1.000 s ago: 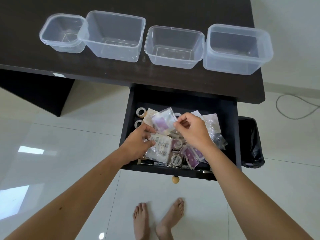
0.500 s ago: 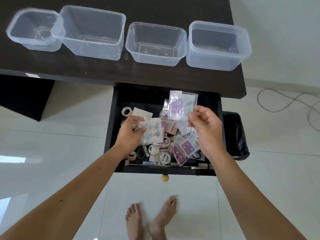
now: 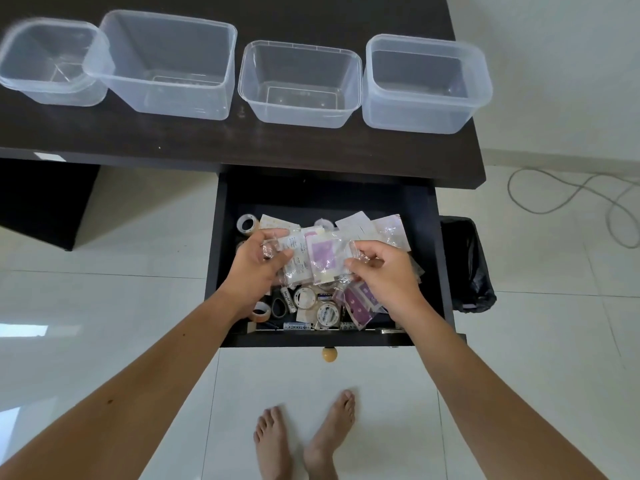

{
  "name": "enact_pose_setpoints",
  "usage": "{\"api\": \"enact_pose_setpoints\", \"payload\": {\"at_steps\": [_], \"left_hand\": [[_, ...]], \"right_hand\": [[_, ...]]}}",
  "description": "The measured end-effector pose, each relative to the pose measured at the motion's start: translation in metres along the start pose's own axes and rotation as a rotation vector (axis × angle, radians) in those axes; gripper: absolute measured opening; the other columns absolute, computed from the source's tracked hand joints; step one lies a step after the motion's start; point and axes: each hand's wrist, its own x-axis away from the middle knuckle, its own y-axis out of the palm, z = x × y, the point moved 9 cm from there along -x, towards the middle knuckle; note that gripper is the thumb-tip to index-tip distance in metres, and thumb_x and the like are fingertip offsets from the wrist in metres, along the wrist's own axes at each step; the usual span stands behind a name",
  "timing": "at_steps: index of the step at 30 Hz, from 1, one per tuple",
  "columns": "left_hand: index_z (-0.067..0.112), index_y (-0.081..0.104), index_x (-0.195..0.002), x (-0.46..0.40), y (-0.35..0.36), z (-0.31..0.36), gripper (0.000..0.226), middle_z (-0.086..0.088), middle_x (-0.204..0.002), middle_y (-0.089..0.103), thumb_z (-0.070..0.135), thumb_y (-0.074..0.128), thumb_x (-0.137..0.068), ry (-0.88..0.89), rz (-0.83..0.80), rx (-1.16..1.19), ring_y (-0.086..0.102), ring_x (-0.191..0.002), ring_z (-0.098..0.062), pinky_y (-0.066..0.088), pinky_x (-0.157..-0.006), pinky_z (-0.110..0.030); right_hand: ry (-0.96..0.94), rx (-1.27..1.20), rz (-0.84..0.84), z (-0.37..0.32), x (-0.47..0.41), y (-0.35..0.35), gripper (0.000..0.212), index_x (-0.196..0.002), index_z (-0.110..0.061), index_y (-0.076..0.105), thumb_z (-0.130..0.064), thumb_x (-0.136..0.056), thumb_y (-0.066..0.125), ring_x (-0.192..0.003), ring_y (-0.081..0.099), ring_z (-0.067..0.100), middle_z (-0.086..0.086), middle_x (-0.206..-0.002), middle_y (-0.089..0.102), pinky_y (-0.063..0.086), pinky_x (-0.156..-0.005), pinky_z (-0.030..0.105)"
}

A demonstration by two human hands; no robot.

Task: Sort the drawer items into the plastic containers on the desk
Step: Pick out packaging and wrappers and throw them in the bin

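- A home, likely a room used as a study: bare feet (image 3: pixel 304 441) on glossy white floor tiles (image 3: pixel 104 306).
- Dark wooden tabletop (image 3: pixel 311 147) with a pull-out drawer (image 3: pixel 322 337) of household odds and ends.
- Bin with black liner (image 3: pixel 467 265); loose cable (image 3: pixel 571 195) lying on the floor.

Leftmost container (image 3: pixel 52 62) blurred, clipped by left edge. Both forearms cut off at bottom. Packets (image 3: pixel 320 258) cover drawer (image 3: pixel 426 216) contents beneath; their print unreadable.

Dark desk (image 3: pixel 207 140), four clear containers (image 3: pixel 300 86) in a row along it, far-left one at the left edge, far-right one near the right edge
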Motion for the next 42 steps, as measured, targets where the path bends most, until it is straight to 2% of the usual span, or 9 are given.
{"api": "enact_pose_setpoints", "payload": {"at_steps": [3,7,10,14,18,26,30,36,42], "left_hand": [[0.014,0.055,-0.137,0.002,0.005,-0.001,0.038,-0.012,-0.128,0.074,0.007,0.066,-0.101,-0.021,-0.062,0.041,0.076,-0.111,-0.029,0.062,-0.092,-0.056],[0.007,0.046,-0.147,0.005,0.013,-0.002,0.046,-0.017,-0.133,0.071,0.007,0.062,-0.103,-0.051,-0.160,0.130,0.071,-0.121,-0.034,0.054,-0.104,-0.062],[0.003,0.042,-0.151,0.007,0.018,-0.002,0.047,-0.017,-0.135,0.071,0.010,0.057,-0.107,-0.088,-0.193,0.187,0.070,-0.123,-0.034,0.058,-0.101,-0.056],[0.008,0.065,-0.120,0.009,0.021,0.001,0.018,-0.022,-0.134,0.069,0.009,0.052,-0.108,-0.111,-0.194,0.267,0.071,-0.119,-0.035,0.065,-0.088,-0.047],[0.006,0.066,-0.124,0.012,0.024,0.000,0.022,-0.023,-0.133,0.070,0.014,0.055,-0.107,-0.149,-0.205,0.258,0.066,-0.127,-0.039,0.055,-0.104,-0.056],[0.003,0.062,-0.137,0.015,0.025,0.004,0.049,-0.019,-0.135,0.070,0.017,0.077,-0.093,-0.097,-0.273,0.222,0.067,-0.127,-0.039,0.053,-0.108,-0.055],[-0.001,0.068,-0.129,0.014,0.024,0.003,0.045,-0.019,-0.128,0.074,0.013,0.077,-0.087,-0.072,-0.262,0.182,0.069,-0.122,-0.041,0.060,-0.098,-0.051],[0.005,0.073,-0.121,0.009,0.013,0.002,0.052,-0.017,-0.118,0.078,0.025,0.085,-0.074,-0.051,-0.135,0.112,0.073,-0.114,-0.041,0.049,-0.107,-0.068],[0.007,0.067,-0.128,0.007,0.007,0.004,0.045,-0.014,-0.115,0.079,0.006,0.082,-0.085,-0.024,-0.079,0.117,0.077,-0.107,-0.036,0.055,-0.098,-0.068]], "right_hand": [[-0.024,0.051,-0.040,-0.007,0.002,0.006,0.029,-0.119,-0.021,0.076,-0.020,-0.091,0.083,-0.100,0.072,0.012,-0.008,-0.110,0.073,0.055,-0.080,0.018],[-0.040,0.071,-0.099,-0.011,0.002,0.016,0.019,-0.109,-0.026,0.073,-0.020,-0.092,0.080,-0.096,0.072,0.012,-0.011,-0.107,0.074,0.052,-0.081,0.022],[-0.024,0.014,-0.119,-0.010,0.001,0.020,0.020,-0.109,-0.026,0.071,-0.022,-0.092,0.080,-0.093,0.071,0.011,-0.008,-0.105,0.077,0.054,-0.085,0.026],[-0.023,-0.089,-0.144,-0.013,0.000,0.024,0.024,-0.113,-0.026,0.073,-0.019,-0.092,0.080,-0.101,0.076,0.013,-0.003,-0.107,0.080,0.061,-0.094,0.035],[-0.050,-0.151,-0.185,-0.019,0.001,0.031,0.020,-0.109,-0.027,0.075,-0.012,-0.095,0.076,-0.097,0.078,0.017,-0.001,-0.102,0.082,0.062,-0.092,0.037],[0.018,-0.271,-0.225,-0.016,0.000,0.039,0.028,-0.115,-0.026,0.070,-0.006,-0.097,0.074,-0.082,0.073,0.007,0.001,-0.096,0.076,0.056,-0.072,0.022],[-0.004,-0.239,-0.181,-0.011,-0.002,0.038,0.028,-0.118,-0.021,0.070,-0.011,-0.093,0.079,-0.094,0.079,0.018,0.004,-0.109,0.079,0.063,-0.090,0.044],[-0.055,-0.135,-0.137,-0.014,-0.002,0.032,0.021,-0.107,-0.028,0.075,-0.021,-0.089,0.085,-0.099,0.076,0.023,0.002,-0.108,0.077,0.064,-0.093,0.046],[-0.063,-0.116,-0.110,-0.014,-0.003,0.022,0.024,-0.106,-0.027,0.076,-0.022,-0.086,0.088,-0.095,0.075,0.020,0.003,-0.104,0.074,0.065,-0.090,0.042]]}}
